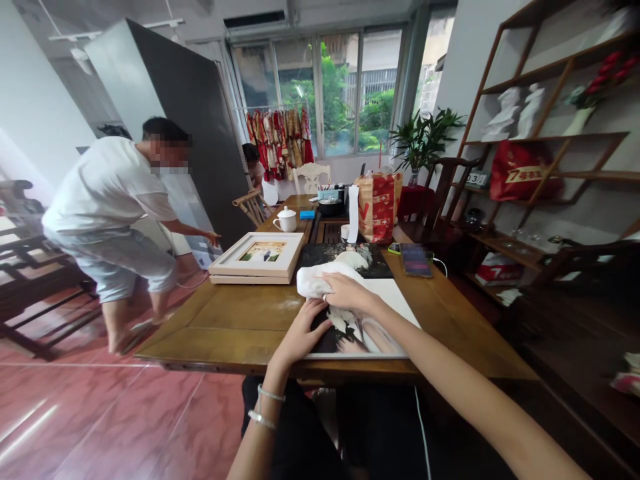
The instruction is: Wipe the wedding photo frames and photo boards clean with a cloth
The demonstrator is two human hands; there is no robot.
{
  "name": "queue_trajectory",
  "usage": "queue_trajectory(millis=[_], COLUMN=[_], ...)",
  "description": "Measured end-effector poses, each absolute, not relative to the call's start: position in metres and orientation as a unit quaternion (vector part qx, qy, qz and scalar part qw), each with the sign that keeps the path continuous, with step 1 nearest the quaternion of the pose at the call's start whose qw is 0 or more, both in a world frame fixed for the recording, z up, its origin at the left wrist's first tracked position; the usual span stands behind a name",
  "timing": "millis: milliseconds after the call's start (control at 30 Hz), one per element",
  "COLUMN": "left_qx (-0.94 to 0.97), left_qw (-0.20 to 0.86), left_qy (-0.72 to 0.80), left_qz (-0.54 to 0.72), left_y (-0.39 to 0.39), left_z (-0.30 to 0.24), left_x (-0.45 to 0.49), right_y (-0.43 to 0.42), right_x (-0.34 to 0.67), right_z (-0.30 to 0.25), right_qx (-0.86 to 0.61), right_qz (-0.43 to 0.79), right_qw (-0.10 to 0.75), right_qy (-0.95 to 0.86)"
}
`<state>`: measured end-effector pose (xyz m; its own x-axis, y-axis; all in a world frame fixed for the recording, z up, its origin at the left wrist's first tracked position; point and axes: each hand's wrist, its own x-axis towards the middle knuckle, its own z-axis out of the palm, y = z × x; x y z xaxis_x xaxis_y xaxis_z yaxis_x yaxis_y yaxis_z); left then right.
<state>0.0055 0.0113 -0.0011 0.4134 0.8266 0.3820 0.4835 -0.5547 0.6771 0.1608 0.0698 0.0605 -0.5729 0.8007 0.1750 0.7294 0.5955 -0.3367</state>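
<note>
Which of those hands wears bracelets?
The left hand, at the edge of the dark printed panel: two silvery bracelets circle its wrist. The right hand, on the bunched white cloth, shows none.

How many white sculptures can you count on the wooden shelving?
2: a bust and, right of it, a slimmer figure, both on one level of the wooden shelving. More may be out of frame; a blurred white shape higher up is unclear.
</note>
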Motion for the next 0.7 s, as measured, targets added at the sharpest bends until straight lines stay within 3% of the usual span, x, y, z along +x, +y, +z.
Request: queue_trajectory(millis=[400, 700], left_qx=[0.805, 0.805], left_qw=[0.241, 0.239], left_qy=[0.394, 0.389], left_qz=[0.373, 0.378], left_y=[0.011, 0.009], left_z=[-0.002, -0.001], left_x=[0.010, 0.008], right_y=[0.019, -0.097], right_x=[0.282, 0.248], right_z=[0.032, 0.038], right_qx=[-0.599, -0.430], right_qz=[0.058, 0.125], right_qw=[0.172, 0.133], right_qy=[-0.780, -0.884])
